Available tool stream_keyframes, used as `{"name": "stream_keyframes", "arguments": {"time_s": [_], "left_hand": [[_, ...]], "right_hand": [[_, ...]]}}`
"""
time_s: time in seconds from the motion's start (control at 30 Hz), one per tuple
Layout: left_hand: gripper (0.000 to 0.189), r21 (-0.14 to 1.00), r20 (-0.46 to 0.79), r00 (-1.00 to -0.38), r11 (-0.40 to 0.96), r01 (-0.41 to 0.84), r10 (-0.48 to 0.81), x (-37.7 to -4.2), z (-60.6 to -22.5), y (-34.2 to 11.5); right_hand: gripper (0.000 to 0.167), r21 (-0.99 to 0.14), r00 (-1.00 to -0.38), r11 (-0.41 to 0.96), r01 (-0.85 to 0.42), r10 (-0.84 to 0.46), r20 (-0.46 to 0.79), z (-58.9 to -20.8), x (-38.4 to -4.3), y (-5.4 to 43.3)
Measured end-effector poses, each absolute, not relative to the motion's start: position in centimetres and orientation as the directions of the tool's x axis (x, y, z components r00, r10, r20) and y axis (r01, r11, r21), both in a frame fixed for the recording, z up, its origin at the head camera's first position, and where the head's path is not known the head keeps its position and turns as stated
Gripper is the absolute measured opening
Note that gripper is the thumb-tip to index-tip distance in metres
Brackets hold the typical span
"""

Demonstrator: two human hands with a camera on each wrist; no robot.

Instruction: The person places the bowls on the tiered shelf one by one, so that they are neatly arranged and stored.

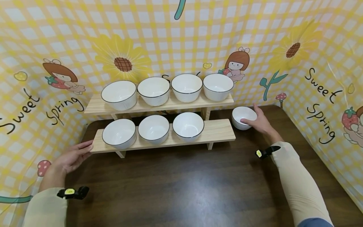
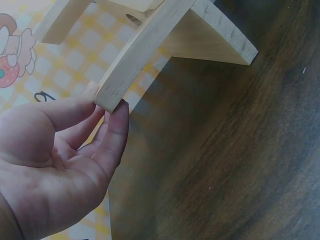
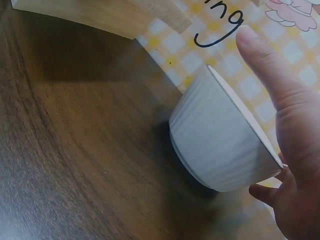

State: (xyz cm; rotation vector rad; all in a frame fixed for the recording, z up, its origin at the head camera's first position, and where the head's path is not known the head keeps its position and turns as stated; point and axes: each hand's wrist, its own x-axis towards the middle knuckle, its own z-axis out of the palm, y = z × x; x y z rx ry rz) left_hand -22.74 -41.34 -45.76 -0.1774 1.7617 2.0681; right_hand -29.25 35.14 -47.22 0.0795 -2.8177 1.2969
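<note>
At the left end of a two-tier wooden shelf (image 1: pixel 218 130), my left hand (image 1: pixel 72 159) pinches the lower board (image 2: pixel 145 57) between thumb and fingers. On the right, a white ribbed bowl (image 1: pixel 240 125) with a dark rim stands upright on the table. My right hand (image 1: pixel 262 123) is at the far right side of this bowl, its thumb (image 3: pixel 262 62) spread and held apart from the wall. The other fingers, partly hidden, lie near the rim. Three similar bowls, including a right-hand one (image 1: pixel 188 126), sit on the lower tier.
Several more white bowls, such as the one at the right end (image 1: pixel 218 90), line the upper tier (image 1: pixel 97 105). The dark wooden table (image 1: pixel 170 183) extends in front of the shelf. A yellow checked cloth (image 1: pixel 175 37) hangs behind and at both sides.
</note>
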Motion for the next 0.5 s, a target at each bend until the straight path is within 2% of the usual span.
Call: {"name": "stream_keyframes", "arguments": {"time_s": [0.23,0.5], "left_hand": [[0.035,0.915,-0.353,-0.906,-0.113,-0.386,0.234,-22.93,-45.98,-41.53],[0.033,0.914,-0.358,-0.904,-0.110,-0.391,0.234,-22.93,-45.87,-41.52]], "right_hand": [[0.120,-0.699,-1.000,0.715,-0.018,-0.009,0.016,-47.77,-29.67,34.66],[0.119,-0.612,-0.998,0.789,-0.051,-0.021,0.057,-47.86,-29.98,34.19]]}}
